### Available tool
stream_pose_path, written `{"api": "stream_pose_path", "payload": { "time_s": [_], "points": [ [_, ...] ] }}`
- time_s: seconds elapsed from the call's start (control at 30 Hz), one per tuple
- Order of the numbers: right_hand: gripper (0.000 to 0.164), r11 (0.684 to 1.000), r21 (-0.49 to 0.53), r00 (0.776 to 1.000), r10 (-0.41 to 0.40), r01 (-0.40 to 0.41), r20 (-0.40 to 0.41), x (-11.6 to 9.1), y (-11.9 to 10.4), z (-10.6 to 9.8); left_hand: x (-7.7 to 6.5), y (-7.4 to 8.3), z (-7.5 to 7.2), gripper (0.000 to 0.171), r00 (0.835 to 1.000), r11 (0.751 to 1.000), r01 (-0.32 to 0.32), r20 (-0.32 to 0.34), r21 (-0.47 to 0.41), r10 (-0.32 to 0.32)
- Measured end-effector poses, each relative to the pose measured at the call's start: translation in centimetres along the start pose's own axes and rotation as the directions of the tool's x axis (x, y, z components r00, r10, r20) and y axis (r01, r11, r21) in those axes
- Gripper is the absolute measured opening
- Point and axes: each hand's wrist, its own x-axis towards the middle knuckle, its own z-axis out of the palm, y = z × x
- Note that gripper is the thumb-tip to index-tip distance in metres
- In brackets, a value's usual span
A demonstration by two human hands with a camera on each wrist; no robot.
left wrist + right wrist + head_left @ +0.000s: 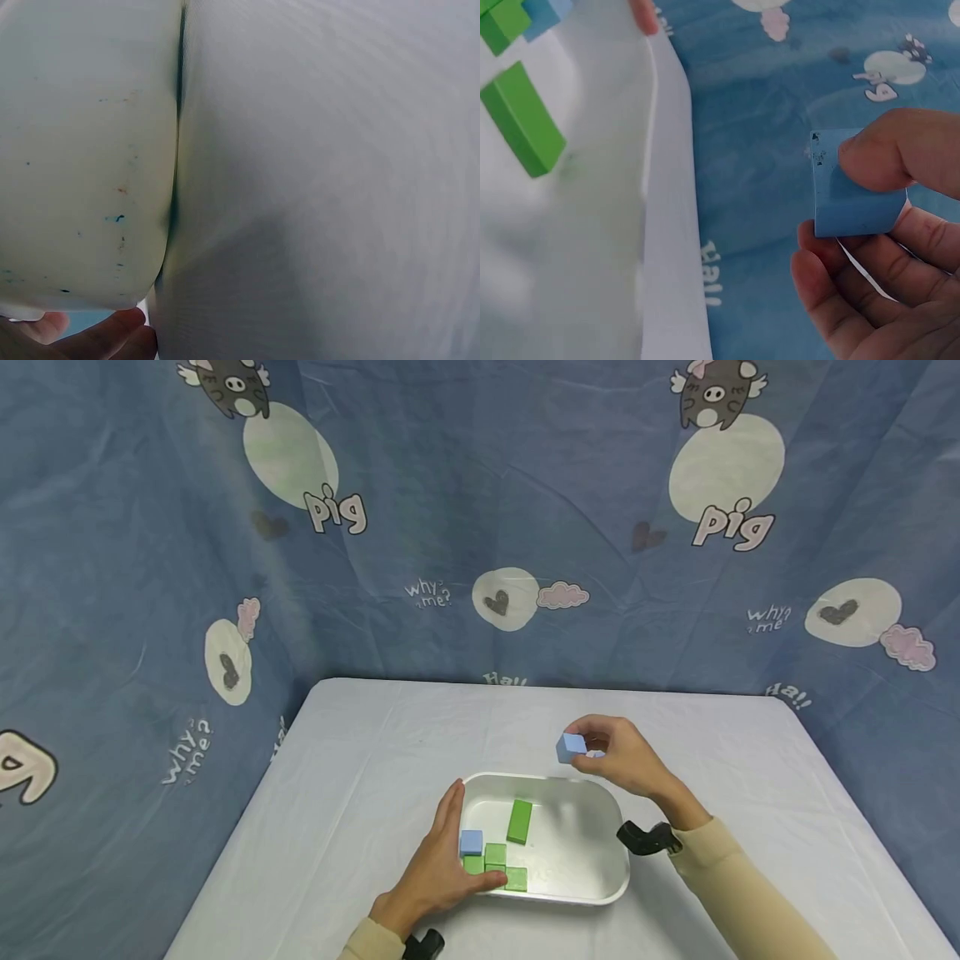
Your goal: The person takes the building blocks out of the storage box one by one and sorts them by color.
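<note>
A white tray (pixel 570 893) stands on the table. My left hand (pixel 442 860) holds its left near corner, thumb over the near rim and fingers along the left end. In the left wrist view, fingers (pixel 105 337) touch the end of the tray. Inside the tray, a blue block (pixel 471 842) sits beside several green blocks (pixel 496 854) near the thumb. A longer green block (pixel 519 822) lies apart from them. Above the table beyond the tray's far right, my right hand (pixel 618 756) pinches another blue block (pixel 847 199) between thumb and fingers.
White cloth covers the table (pixel 750 793). A blue printed curtain (pixel 450 527) hangs behind it and along its sides. Dark straps (pixel 647 839) are on both wrists.
</note>
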Motion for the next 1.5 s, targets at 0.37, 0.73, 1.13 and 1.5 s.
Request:
{"api": "stream_pose_path", "payload": {
  "time_s": [0.37,0.73,1.13,1.5],
  "points": [
    [0.029,1.000,-0.005,0.999,0.024,-0.024,-0.042,-0.9,1.0,-2.0,-0.2,0.0,0.0,0.141,1.000,1.000,0.017,0.000,-0.023,-0.017],
    [0.033,0.998,-0.015,0.995,0.062,-0.063,-0.076,-2.1,1.8,-3.8,-0.2,0.0,0.1,0.142,1.000,1.000,0.003,0.003,-0.016,-0.003],
    [0.035,0.987,-0.127,0.987,0.076,-0.094,-0.141,-3.4,3.0,-6.6,0.0,0.1,0.0,0.142,1.000,1.000,0.008,0.008,-0.005,-0.008],
    [0.032,0.964,-0.184,0.968,0.153,-0.191,-0.199,-4.5,5.5,-8.6,0.1,0.0,0.1,0.141,1.000,1.000,0.020,0.005,0.003,-0.020]
  ]
}}
